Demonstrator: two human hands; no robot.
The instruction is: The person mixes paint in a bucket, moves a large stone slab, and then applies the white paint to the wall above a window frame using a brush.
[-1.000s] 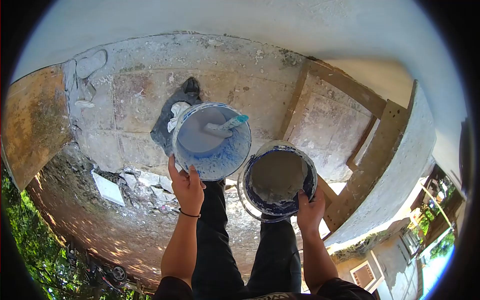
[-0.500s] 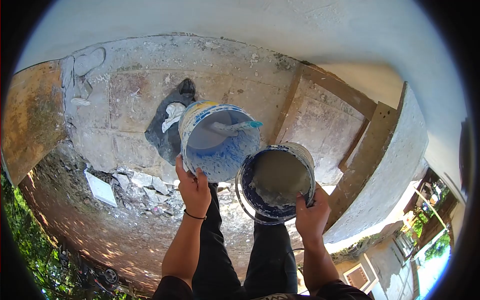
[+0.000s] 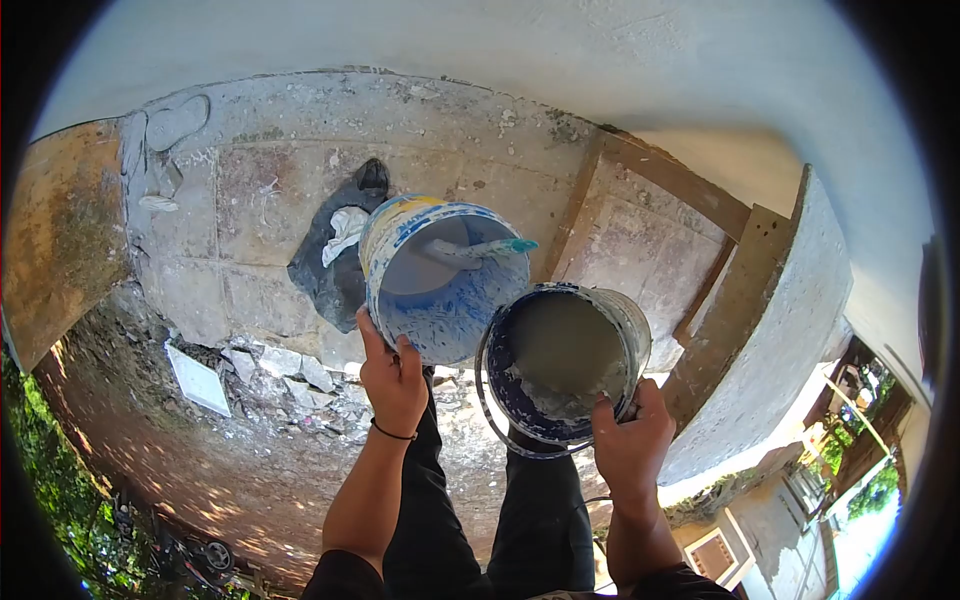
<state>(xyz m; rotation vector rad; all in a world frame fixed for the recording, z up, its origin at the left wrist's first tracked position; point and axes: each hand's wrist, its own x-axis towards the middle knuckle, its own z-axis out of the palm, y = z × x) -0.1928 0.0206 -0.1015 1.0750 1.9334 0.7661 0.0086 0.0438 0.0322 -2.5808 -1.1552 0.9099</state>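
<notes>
My left hand grips the near rim of a paint-stained bucket, which tips toward me. Inside it lie a pale grey liquid and a stirring stick with a teal tip, coated in the same grey. On the right, my right hand clasps the rim of a smaller dark bucket, thumb over the edge. Thick grey-brown slurry fills much of it, and its wire handle hangs down on the left side. The two buckets are side by side, rims close together.
Behind the left bucket, a black plastic bag and a crumpled white piece lie on the tiled floor. Wooden boards stand at right, a rusty panel at left. Broken rubble and a white tile edge the dirt.
The smaller dark bucket has moved slightly right and tilted more toward the left, with my right hand still on its rim. The larger bucket has shifted a little right.
</notes>
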